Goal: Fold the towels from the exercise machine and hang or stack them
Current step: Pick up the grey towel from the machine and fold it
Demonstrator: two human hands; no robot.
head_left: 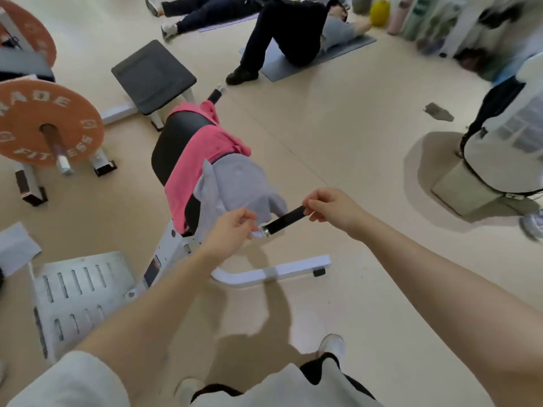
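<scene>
While both towels are draped on the machine, this moment reads as the very start of the task: picking up the first one.

Weight plate: an orange weight plate point(48, 124) on its bar stands at the far left, well apart from the work.

Pink towel: the pink towel point(202, 148) lies over the black back pad point(173, 142) of the exercise machine point(176, 248), partly under the grey one.

Grey towel: the grey towel point(238, 186) lies over the near end of the pad, its lower edge hanging down onto the black handle grip point(283, 220).

Left hand: the left hand point(232, 230) is at the towel's hanging edge, fingers point(246, 218) curled and seemingly pinching the cloth near the grip's metal end; the contact itself is partly hidden.

Right hand: the right hand point(332, 208) is at the far end of the same grip, fingers curled; whether they nip the towel's other corner or the grip itself I cannot tell.

Step in hand: taking the grey towel by its near edge, by my reading.

Next move: it calls for a firm hold on two corners, then a lift up and clear of the grip and pad, so the cloth does not snag or drag the pink one off onto the floor point(352, 142).

Other people: others exercise on mats at the top, well away.
</scene>
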